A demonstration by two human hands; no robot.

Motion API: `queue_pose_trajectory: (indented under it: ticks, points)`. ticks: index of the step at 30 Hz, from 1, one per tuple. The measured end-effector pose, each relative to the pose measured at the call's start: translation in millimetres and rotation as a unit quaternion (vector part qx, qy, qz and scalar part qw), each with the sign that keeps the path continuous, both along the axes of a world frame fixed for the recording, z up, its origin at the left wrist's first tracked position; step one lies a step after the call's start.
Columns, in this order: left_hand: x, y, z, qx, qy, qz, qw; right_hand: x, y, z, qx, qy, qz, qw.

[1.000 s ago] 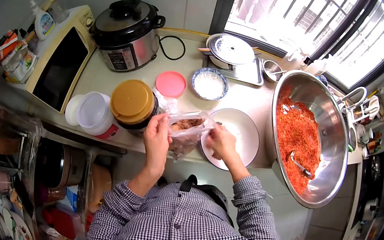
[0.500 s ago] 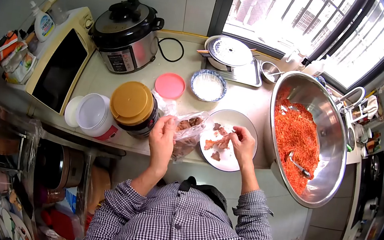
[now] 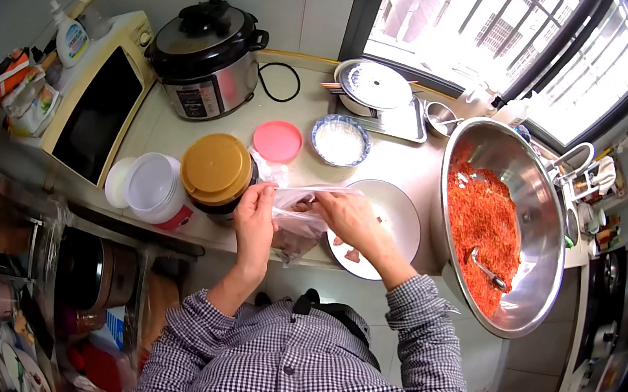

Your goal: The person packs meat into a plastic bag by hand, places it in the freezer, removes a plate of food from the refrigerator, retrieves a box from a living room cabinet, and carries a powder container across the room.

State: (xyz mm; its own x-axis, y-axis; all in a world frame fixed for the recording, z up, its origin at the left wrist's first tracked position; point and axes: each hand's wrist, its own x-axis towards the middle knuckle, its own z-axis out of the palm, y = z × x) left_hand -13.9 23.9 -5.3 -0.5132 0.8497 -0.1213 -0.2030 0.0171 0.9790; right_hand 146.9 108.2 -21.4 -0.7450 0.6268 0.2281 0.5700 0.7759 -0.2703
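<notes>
My left hand (image 3: pixel 254 216) pinches the rim of a clear plastic bag (image 3: pixel 296 244) that has brown, meat-like pieces inside. My right hand (image 3: pixel 358 222) reaches across from the right, its fingers bunched at the bag's mouth and partly covered by the plastic. Whatever those fingertips hold is hidden. Under my right hand lies a white plate (image 3: pixel 406 216) with a dark rim, partly covered by the wrist. A few small brown pieces (image 3: pixel 352 256) lie near the plate's front edge.
A large steel bowl (image 3: pixel 549 251) of orange-red shreds, with a spoon (image 3: pixel 488 270) inside, stands on the right. Behind the plate are a blue-patterned bowl (image 3: pixel 341 141) and a pink lid (image 3: pixel 278 140). A gold-lidded jar (image 3: pixel 216 167) and pressure cooker (image 3: pixel 204 63) stand left.
My right hand has moved left from over the plate to the bag's mouth. The reddish-brown piece it held above the plate is out of sight. My left hand has shifted slightly left.
</notes>
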Motion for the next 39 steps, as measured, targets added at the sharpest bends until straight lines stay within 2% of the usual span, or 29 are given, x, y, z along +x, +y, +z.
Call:
queue_pose_trajectory:
  ticks: [2, 4, 6, 8, 9, 10, 12, 14, 16, 18, 20, 24, 25, 28, 30, 31, 32, 34, 35, 36, 38, 39]
  points:
    - [0.8, 3.2, 2.2, 0.008, -0.008, 0.014, 1.000, 5.4, 7.8, 8.2, 0.057, -0.015, -0.002, 0.998]
    - [-1.8, 9.3, 3.9, 0.035, -0.027, 0.029, 0.999, 1.9, 8.4, 39.0, 0.046, -0.067, -0.029, 0.996]
    - [-4.4, 12.8, 2.2, 0.069, -0.022, 0.038, 0.997, 5.6, 9.4, 54.6, 0.130, -0.036, -0.013, 0.991]
    - [-6.2, 10.8, 1.8, 0.073, -0.013, 0.042, 0.996, 20.6, 14.7, 68.9, 0.130, 0.015, -0.009, 0.991]
    - [-6.5, 9.3, 0.7, 0.066, 0.004, 0.036, 0.997, 31.6, 18.2, 60.1, 0.087, 0.082, -0.062, 0.991]
    - [-6.3, 8.4, -1.1, 0.055, -0.003, 0.026, 0.998, 42.0, 17.8, 51.6, 0.057, 0.097, -0.126, 0.986]
    - [-4.4, 2.8, -5.0, 0.030, -0.021, 0.011, 0.999, 69.4, 14.1, 10.6, -0.013, -0.055, -0.191, 0.980]
    - [-3.5, -1.3, -5.8, 0.020, -0.007, -0.006, 1.000, 90.8, -1.3, -34.0, -0.026, -0.102, -0.135, 0.985]
    - [-4.3, -3.5, -5.4, 0.011, 0.013, -0.013, 1.000, 96.8, -12.6, -55.7, -0.024, -0.114, -0.156, 0.981]
    - [-10.6, -2.3, -5.6, 0.024, 0.161, -0.002, 0.987, 103.6, -9.9, -64.9, -0.040, -0.086, -0.148, 0.984]
    - [-12.9, -2.4, 4.5, 0.050, 0.340, 0.016, 0.939, 106.1, -8.2, -61.7, -0.064, -0.085, -0.162, 0.981]
    - [-10.4, 13.6, 36.8, 0.136, 0.504, 0.050, 0.851, 111.7, -15.5, -54.5, -0.039, -0.092, -0.177, 0.979]
    - [-9.0, 19.1, 42.3, 0.109, 0.522, 0.006, 0.846, 114.0, -15.7, -52.2, -0.037, -0.065, -0.195, 0.978]
    - [-8.5, 43.6, 38.4, 0.030, 0.622, -0.101, 0.776, 115.2, -19.0, -31.8, -0.031, 0.035, -0.245, 0.968]
    - [-13.4, 62.1, 21.5, 0.014, 0.611, -0.130, 0.781, 107.6, -19.1, -7.7, -0.058, 0.135, -0.271, 0.951]
    - [-12.1, 67.9, 21.8, -0.004, 0.601, -0.128, 0.789, 100.3, -20.4, 8.7, -0.072, 0.149, -0.283, 0.945]
    - [-10.4, 71.4, 21.6, -0.023, 0.590, -0.129, 0.796, 90.9, -22.6, 23.0, -0.138, 0.245, -0.252, 0.926]
    - [-7.9, 72.9, 19.6, -0.024, 0.494, -0.128, 0.860, 68.5, -26.2, 40.4, -0.263, 0.426, -0.180, 0.847]
    - [-7.4, 73.5, 18.0, -0.026, 0.443, -0.128, 0.887, 57.2, -21.4, 32.2, -0.278, 0.486, -0.125, 0.819]
    - [-7.7, 76.4, 8.1, -0.018, 0.402, -0.136, 0.905, 44.4, -17.0, 24.0, -0.289, 0.544, -0.068, 0.785]
    - [-8.6, 81.5, -16.1, -0.003, 0.318, -0.152, 0.936, 8.6, -23.1, 39.4, -0.379, 0.638, -0.023, 0.670]
    - [-6.3, 78.3, -11.2, -0.021, 0.272, -0.160, 0.949, -5.6, -21.2, 31.4, -0.394, 0.654, -0.017, 0.646]
